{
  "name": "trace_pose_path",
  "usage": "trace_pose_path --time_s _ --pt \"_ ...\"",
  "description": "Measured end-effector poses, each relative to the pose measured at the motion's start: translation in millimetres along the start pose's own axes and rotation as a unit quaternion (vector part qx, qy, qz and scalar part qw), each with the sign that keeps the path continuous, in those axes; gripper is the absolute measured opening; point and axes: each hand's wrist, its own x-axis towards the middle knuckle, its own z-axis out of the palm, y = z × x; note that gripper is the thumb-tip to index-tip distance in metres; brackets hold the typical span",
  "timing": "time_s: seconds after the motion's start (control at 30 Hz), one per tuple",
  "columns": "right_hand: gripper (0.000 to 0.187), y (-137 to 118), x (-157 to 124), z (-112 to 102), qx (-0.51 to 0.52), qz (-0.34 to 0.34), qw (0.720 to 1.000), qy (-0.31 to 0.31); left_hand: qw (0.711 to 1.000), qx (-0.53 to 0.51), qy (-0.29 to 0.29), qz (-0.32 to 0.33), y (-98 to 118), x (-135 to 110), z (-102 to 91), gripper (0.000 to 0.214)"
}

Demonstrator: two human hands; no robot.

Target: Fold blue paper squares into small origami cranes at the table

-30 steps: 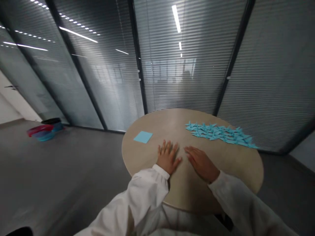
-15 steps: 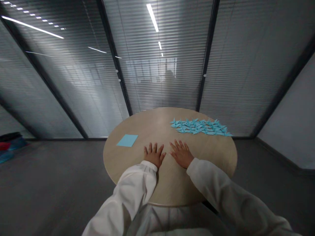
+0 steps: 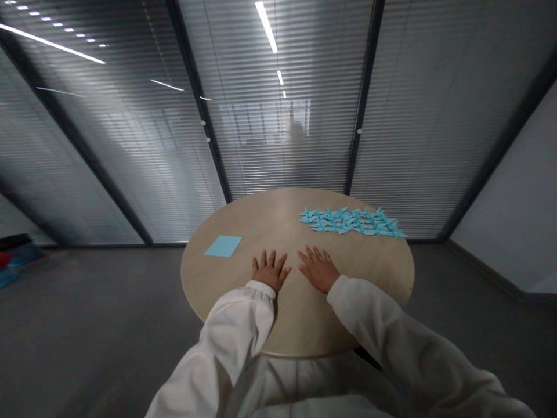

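Palm down on the round wooden table (image 3: 313, 325), my left hand (image 3: 268, 271) lies with its fingers spread and holds nothing. My right hand (image 3: 318, 269) rests flat beside it, fingers apart, also holding nothing. A small gap separates the two hands. Left of my left hand and a little farther off is a flat square of light blue paper (image 3: 223, 246), possibly a stack. Beyond my right hand, several folded blue paper cranes (image 3: 348, 222) stand crowded together in rows along the table's far right part.
Glass partitions with blinds (image 3: 278, 168) and dark frames stand just behind the table. A pale wall (image 3: 522, 197) is on the right. Grey floor (image 3: 108, 313) surrounds the table, and a dark bin-like object (image 3: 20, 247) with red and blue parts sits at far left.
The view has shifted slightly, so everything sits a little higher and more to the left. Both hands stay flat on the table; the paper and cranes have not moved.
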Motion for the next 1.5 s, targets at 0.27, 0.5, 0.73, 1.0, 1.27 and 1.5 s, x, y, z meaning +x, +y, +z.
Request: trace_pose_path --time_s 0.27,0.5,0.73,1.0,1.27,1.5 --pt "0.051 0.8 -0.4 2.8 -0.005 -0.006 1.000 0.016 1.000 -0.002 -0.002 -0.002 0.2 -0.3 -0.6 0.054" --pt "0.051 0.0 -0.1 1.6 -0.009 -0.003 1.000 0.011 1.000 0.000 0.002 0.000 -0.5 -0.4 0.2 0.054" --pt "0.052 0.6 0.6 2.1 -0.013 -0.003 1.000 0.003 1.000 0.003 0.005 0.002 -0.3 0.9 1.5 0.054" --pt "0.052 1.1 0.5 2.9 -0.011 -0.003 1.000 0.003 1.000 -0.003 -0.004 0.003 -0.9 0.2 0.5 0.055" --pt "0.052 2.2 0.6 3.2 0.002 0.000 1.000 -0.004 1.000 -0.015 0.004 0.009 -3.4 -0.1 1.4 0.053" --pt "0.054 1.5 0.9 2.0 0.028 0.001 0.999 0.016 0.994 -0.001 0.098 -0.057 -51.0 16.5 -9.1 0.053"
